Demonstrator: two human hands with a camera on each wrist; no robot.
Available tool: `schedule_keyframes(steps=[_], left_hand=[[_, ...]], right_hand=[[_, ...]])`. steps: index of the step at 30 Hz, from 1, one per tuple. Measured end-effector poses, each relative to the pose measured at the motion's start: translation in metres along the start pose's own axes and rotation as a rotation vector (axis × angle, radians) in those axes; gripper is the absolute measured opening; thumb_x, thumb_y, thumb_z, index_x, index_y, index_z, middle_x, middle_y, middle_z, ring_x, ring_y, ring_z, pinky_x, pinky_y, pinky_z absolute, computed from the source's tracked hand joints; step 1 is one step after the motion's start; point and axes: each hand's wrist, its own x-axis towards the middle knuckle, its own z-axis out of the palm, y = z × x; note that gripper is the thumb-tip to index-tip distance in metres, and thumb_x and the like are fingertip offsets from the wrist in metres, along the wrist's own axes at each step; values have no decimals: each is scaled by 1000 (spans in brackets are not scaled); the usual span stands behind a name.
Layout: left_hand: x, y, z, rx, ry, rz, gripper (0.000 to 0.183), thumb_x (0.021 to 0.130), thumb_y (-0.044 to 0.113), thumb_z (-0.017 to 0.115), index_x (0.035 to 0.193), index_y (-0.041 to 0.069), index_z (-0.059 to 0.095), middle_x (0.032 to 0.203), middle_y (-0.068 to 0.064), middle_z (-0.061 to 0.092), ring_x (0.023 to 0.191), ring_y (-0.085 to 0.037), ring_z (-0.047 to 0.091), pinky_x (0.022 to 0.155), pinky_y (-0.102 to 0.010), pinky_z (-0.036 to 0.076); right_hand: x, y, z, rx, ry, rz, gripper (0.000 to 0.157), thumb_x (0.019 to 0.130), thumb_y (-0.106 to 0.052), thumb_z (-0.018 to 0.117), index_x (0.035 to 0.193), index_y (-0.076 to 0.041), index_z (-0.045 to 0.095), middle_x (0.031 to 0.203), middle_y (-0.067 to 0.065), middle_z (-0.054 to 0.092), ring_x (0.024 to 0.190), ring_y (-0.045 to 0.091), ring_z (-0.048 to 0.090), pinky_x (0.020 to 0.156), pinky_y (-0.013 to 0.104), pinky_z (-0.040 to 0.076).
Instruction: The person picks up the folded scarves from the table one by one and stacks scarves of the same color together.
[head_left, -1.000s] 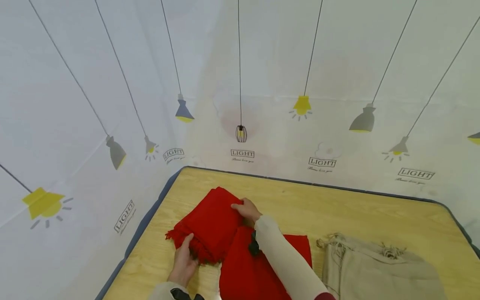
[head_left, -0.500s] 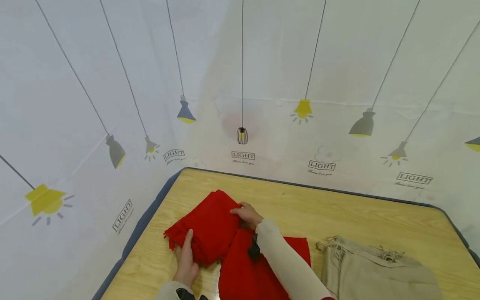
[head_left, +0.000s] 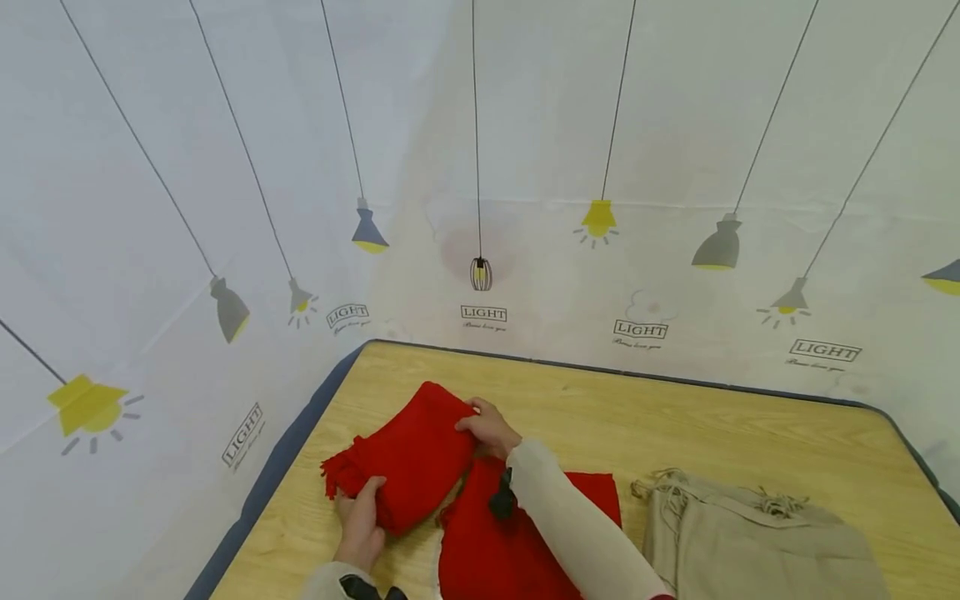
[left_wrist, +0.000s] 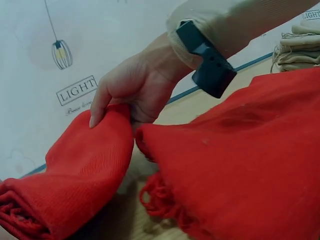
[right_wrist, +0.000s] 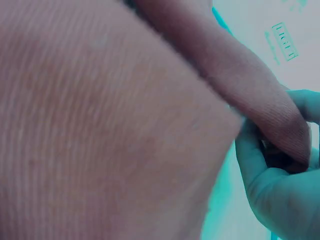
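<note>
A folded red scarf (head_left: 420, 450) with fringe lies toward the left of the table in the head view. My left hand (head_left: 362, 525) grips its near edge, thumb on top. My right hand (head_left: 491, 427) pinches its far right edge. In the left wrist view my right hand (left_wrist: 137, 82) holds the bent end of the scarf (left_wrist: 95, 160), whose layers arch above the tabletop. A hand (right_wrist: 285, 195) curls round a cloth fold in the oddly coloured right wrist view. Beneath my right forearm lies a second folded red scarf (head_left: 498, 542), partly hidden.
Folded beige scarves (head_left: 757, 542) with knotted fringe lie at the right of the wooden table (head_left: 600, 408). Behind and left of the table stands a white wall covering (head_left: 555, 108) printed with lamps. Dark blue edging (head_left: 277, 467) runs along the table's rim.
The near fringed edge of the held scarf has been lifted and turned under, so the scarf looks narrower and bulges. My left hand moved slightly; my right hand kept its grip.
</note>
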Motion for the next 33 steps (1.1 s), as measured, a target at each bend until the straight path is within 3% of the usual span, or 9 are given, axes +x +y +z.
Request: schedule_keyframes(steps=[5,9,14,19,26,33], left_hand=[[-3,10,-3,53,-49,-9,53,87,9,56,135,11,33,114,5,48,98,-7,47,91,-29,38],[-7,18,-1,104,-92,-6,54,84,7,57,135,11,37,106,12,49,93,-3,48,86,-25,38],[-12,25,6,123,-182,-12,55,82,3,56,134,10,38,108,14,49,98,-4,46,90,-24,37],[-19,28,12,132,-274,-36,48,80,0,53,125,12,41,105,13,51,98,-5,50,87,-23,42],[-30,29,31,151,-389,-35,51,77,-2,52,126,9,41,104,10,54,97,-7,53,86,-25,44],[-39,27,49,161,-510,-33,52,76,-4,52,126,8,43,108,5,55,99,-14,54,88,-30,45]], right_hand=[[-12,-10,-4,32,5,-39,30,85,-4,57,115,-3,50,121,20,53,88,25,56,69,37,53],[-27,-14,-17,52,4,-43,32,86,-3,55,118,-2,49,119,19,54,78,22,58,64,35,55],[-51,-19,-31,73,51,-49,31,87,-6,55,117,-4,50,115,17,56,80,20,57,64,29,53],[-78,-23,-39,94,120,-65,26,84,-8,56,109,-6,52,109,12,57,88,22,55,70,28,49],[-121,-22,-55,254,227,-55,15,80,-3,53,91,-11,49,98,7,53,87,23,51,71,32,43],[-160,-18,-70,318,275,-59,20,76,0,51,93,-9,49,96,7,52,85,21,51,71,33,44]])
